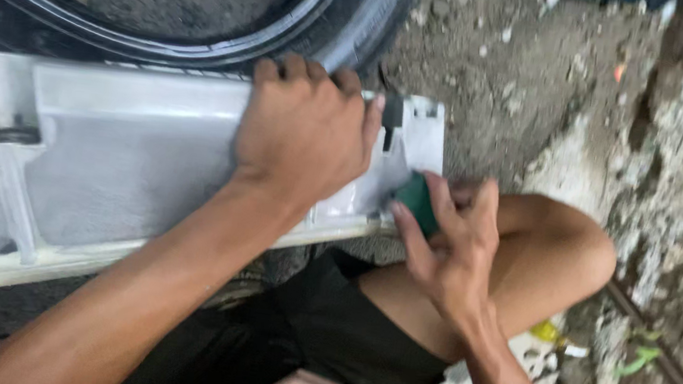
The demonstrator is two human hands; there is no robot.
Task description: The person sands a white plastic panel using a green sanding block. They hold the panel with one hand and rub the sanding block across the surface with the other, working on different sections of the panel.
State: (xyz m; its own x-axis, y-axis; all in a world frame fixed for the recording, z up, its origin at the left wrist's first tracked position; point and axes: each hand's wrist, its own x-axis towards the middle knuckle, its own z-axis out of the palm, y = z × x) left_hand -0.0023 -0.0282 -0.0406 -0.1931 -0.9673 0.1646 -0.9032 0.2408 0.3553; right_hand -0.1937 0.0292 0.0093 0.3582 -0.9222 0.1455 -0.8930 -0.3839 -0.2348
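A long pale grey plastic panel (120, 156) lies across my lap, its right end near my knee. My left hand (305, 131) lies palm-down on the panel's right end, fingers curled over its far edge. Just to the right, my right hand (448, 240) grips a small green pad (414, 199) and presses it against the panel's right lower corner. The pad is mostly hidden by my fingers.
A black tyre (328, 17) lies on the ground just beyond the panel. My bare knee (560, 254) and black shorts (325, 329) are below it. Rough dirt and broken concrete (667, 154) fill the right side, with a thin rusty rod (674, 380) and bits of litter.
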